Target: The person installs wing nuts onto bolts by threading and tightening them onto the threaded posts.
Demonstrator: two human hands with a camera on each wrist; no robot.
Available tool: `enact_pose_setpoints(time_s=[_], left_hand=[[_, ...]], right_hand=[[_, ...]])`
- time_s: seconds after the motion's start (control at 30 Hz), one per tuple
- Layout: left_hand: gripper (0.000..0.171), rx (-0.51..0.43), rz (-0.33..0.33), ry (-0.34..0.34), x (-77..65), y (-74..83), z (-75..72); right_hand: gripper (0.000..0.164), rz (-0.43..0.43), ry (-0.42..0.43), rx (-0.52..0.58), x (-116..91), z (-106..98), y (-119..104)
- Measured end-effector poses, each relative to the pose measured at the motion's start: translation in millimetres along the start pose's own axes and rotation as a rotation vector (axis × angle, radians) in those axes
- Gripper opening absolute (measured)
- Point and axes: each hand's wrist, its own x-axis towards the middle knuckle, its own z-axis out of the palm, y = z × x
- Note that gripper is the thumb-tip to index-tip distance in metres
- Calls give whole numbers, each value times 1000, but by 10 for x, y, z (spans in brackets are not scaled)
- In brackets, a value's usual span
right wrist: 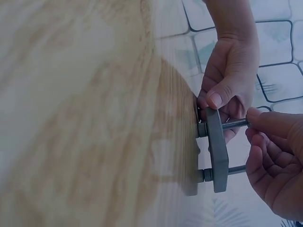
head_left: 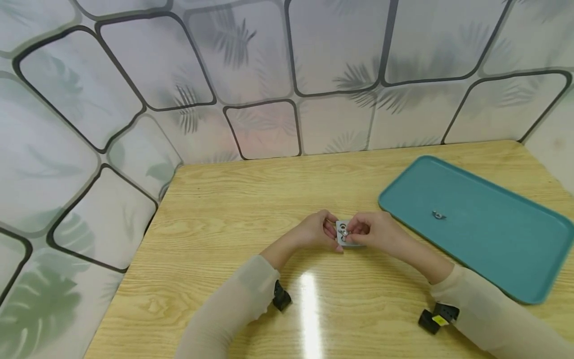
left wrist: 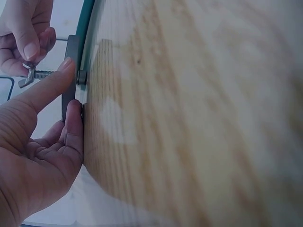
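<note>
A small grey metal plate (right wrist: pixel 218 146) stands just above the tabletop with two bolts through it, the near bolt (right wrist: pixel 235 124) and another bolt (right wrist: pixel 236 169), their heads beneath. My left hand (head_left: pixel 314 232) grips the plate's left edge, thumb on top and fingers against its side. Over the plate, my right hand (head_left: pixel 378 230) pinches a wing nut (left wrist: pixel 30 76) at the upper end of one bolt; the fingertips partly hide it. Bare thread shows between that wing nut and the plate in the left wrist view.
To the right lies a teal tray (head_left: pixel 484 234) with another wing nut (head_left: pixel 438 215) on it. The wooden table (head_left: pixel 233 199) meets a patterned curtain (head_left: pixel 264 127) along its back. Each sleeve carries a black wrist camera (head_left: pixel 281 296) near the table surface.
</note>
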Motion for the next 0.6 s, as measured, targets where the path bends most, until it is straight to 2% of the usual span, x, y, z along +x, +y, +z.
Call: enact_pose_setpoints(time_s=[0.13, 0.3, 0.43, 0.6], left_hand=[[67, -7, 5, 1, 9, -3, 7], [68, 11, 5, 6, 15, -8, 9], [71, 11, 3, 6, 12, -12, 1], [72, 3, 4, 0, 12, -25, -8]], right_hand=[[10, -26, 5, 14, -42, -22, 35], [4, -74, -32, 88, -85, -66, 89], [9, -39, -15, 80, -66, -64, 103], [24, 39, 8, 62, -17, -12, 87]])
